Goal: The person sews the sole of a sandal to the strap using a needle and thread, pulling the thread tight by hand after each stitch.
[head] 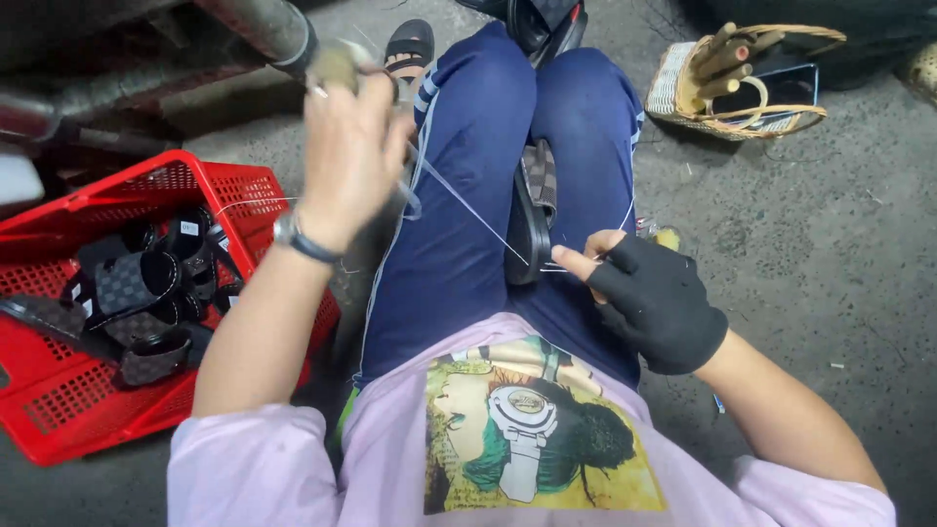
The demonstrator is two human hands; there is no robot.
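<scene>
1. Sandal (528,229), black with a checked strap, stands on edge, wedged between the person's knees just left of the right hand.
2. Right hand (652,293), in a black fingerless glove, has thumb and forefinger pressed together at the sandal's edge, pinching something thin there; it looks like a needle or the thread's end, but it is too small to tell.
3. Left hand (349,156) is raised well above and to the left of the right one, fingers closed around a pale thread (467,207); the hand is blurred, so the exact grip is unclear.
4. That thread runs taut from the left hand down to the sandal beside the right hand's fingertips.
5. A wristwatch (298,237) sits on the left wrist.
6. Below and to the left of the left hand, a red plastic basket (68,405) stands on the floor, holding more black and checked sandal pieces (137,293).
7. Beyond the right hand, up and to its right, a woven basket (742,83) holds wooden-handled tools (727,54) and lies on the grey concrete floor (820,254).
8. Above the left hand, a dark metal pipe (268,27) crosses the corner.
</scene>
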